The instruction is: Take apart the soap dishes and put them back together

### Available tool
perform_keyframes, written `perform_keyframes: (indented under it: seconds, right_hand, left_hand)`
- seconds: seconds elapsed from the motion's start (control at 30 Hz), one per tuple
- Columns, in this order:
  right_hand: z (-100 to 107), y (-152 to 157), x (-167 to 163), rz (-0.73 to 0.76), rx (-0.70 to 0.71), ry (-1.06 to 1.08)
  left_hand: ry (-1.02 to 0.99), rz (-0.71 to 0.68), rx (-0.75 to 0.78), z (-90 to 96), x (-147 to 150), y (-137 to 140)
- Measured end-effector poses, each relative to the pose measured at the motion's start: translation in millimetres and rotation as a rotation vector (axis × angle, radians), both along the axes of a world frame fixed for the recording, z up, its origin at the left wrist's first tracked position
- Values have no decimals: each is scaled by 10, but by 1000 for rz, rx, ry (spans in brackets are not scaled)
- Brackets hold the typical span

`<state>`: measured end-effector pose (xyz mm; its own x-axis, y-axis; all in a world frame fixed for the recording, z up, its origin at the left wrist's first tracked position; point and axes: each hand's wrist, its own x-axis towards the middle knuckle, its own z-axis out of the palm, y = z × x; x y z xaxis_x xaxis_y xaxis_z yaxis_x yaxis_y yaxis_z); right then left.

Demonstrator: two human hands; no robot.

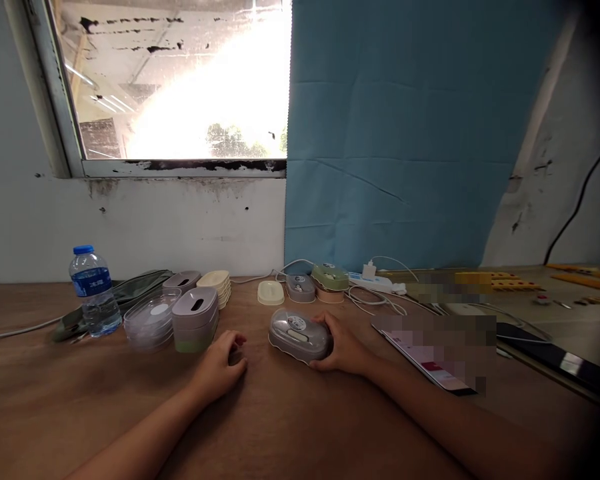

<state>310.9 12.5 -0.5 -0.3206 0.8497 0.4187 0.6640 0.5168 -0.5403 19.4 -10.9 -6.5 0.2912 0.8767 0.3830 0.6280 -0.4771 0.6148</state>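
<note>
My right hand (343, 347) grips the right end of a grey oval soap box (297, 335) that has a clear lid with a round sticker on it. The box sits on the brown table, tilted slightly toward me. To its left, my left hand (223, 363) rests on the tabletop, fingers loosely curled and thumb apart, holding nothing. Just behind that hand stands a stack of mauve slotted trays (196, 313) with a green one at the bottom. Beside the stack are nested clear lids (151, 320), and pale yellow trays (216, 285) are piled behind.
Near the wall sit a cream tray (271, 292), another grey soap box (301, 288) and a green box (331, 277) on an orange one. A water bottle (95, 293) stands at left. A phone (425, 360), white cables and a power strip (373, 283) lie to the right.
</note>
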Motion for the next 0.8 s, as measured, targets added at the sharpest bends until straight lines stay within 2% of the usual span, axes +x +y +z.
perform_keyframes:
  seconds: [0.3,0.47,0.6,0.8]
  right_hand:
    - [-20,404,-231,-64,335,-31]
    - [49,825,-382,-213,428,30]
    - [153,1175,-425,-402,476,98]
    - [218,1463,-347,-554,444,78]
  left_hand:
    - [89,10,12,6,30,-18]
    - [116,24,13,28,43,-29]
    - [122,27,0,46,48,-39]
    - [148,29,1,59,53,-51]
